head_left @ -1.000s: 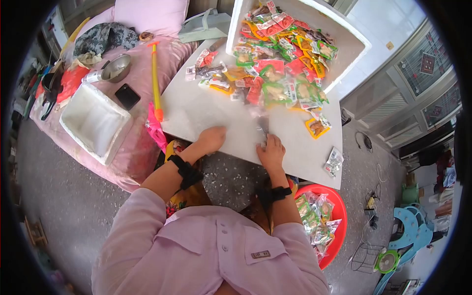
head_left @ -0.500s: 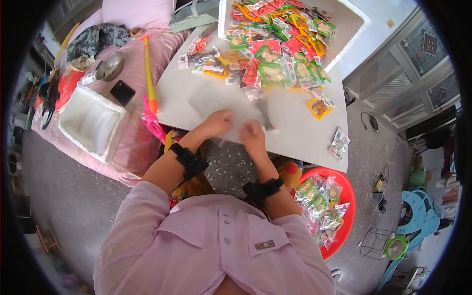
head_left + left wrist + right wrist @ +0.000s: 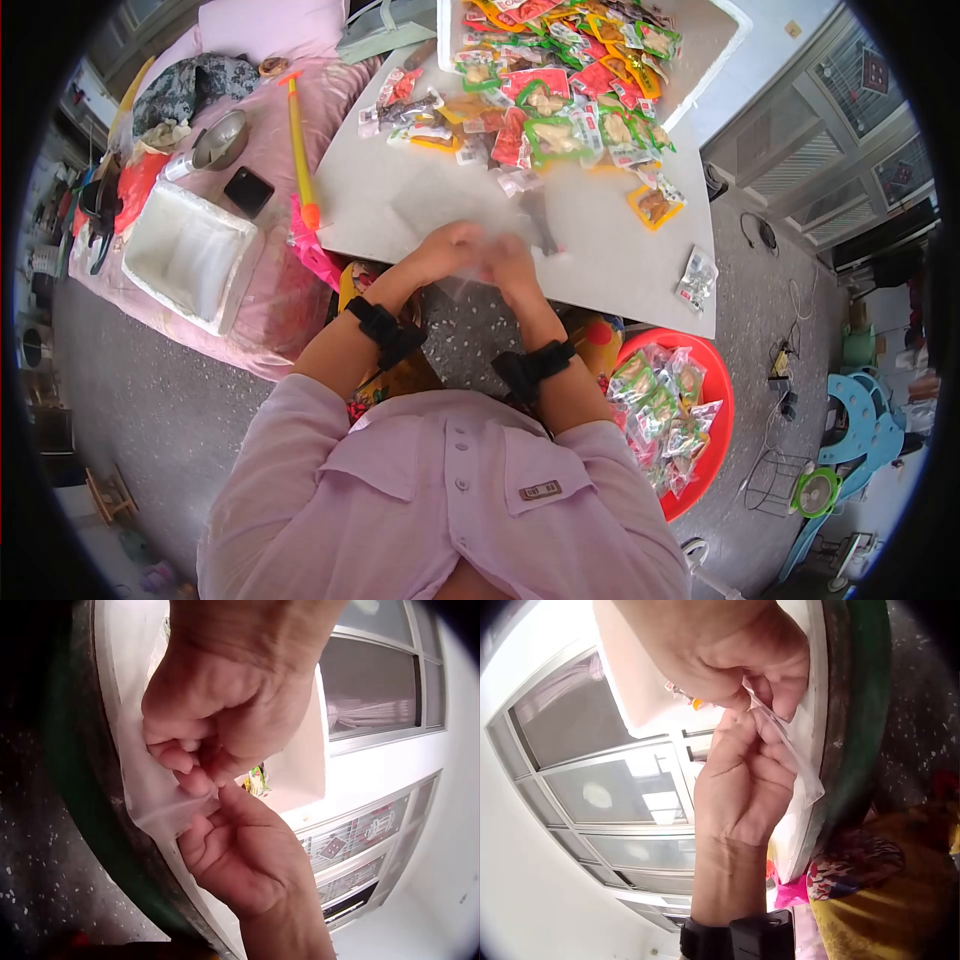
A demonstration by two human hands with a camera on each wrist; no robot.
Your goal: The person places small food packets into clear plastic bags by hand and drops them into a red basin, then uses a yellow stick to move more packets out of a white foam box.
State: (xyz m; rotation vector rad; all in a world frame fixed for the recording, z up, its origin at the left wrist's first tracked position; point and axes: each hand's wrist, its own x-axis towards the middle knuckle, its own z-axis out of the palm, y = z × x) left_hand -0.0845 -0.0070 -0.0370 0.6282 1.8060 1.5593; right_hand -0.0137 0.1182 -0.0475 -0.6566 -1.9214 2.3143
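Observation:
Both hands are close together at the table's near edge. The left hand point(image 3: 445, 250) pinches a clear plastic bag point(image 3: 154, 799) with curled fingers; the right hand point(image 3: 512, 270) grips the same bag beside it. In the left wrist view the left hand point(image 3: 225, 697) is above and the right hand point(image 3: 251, 862) below, fingertips nearly touching. The bag point(image 3: 806, 769) slants out from between the right hand point(image 3: 742, 656) and left hand point(image 3: 746, 780) in the right wrist view. Just beyond the hands, a dark narrow item point(image 3: 538, 222) lies on the table point(image 3: 610, 265).
Colourful food packets point(image 3: 555, 135) spill from a foam box point(image 3: 715, 60) at the back. A loose packet point(image 3: 697, 278) lies near the right edge. A red basin point(image 3: 722, 400) with packets stands right; a foam tray point(image 3: 150, 270) and phone point(image 3: 249, 191) lie on the bed.
From resting apart on the table, the hands have come together at its near edge, and the clear bag is now between them. The view has shifted slightly.

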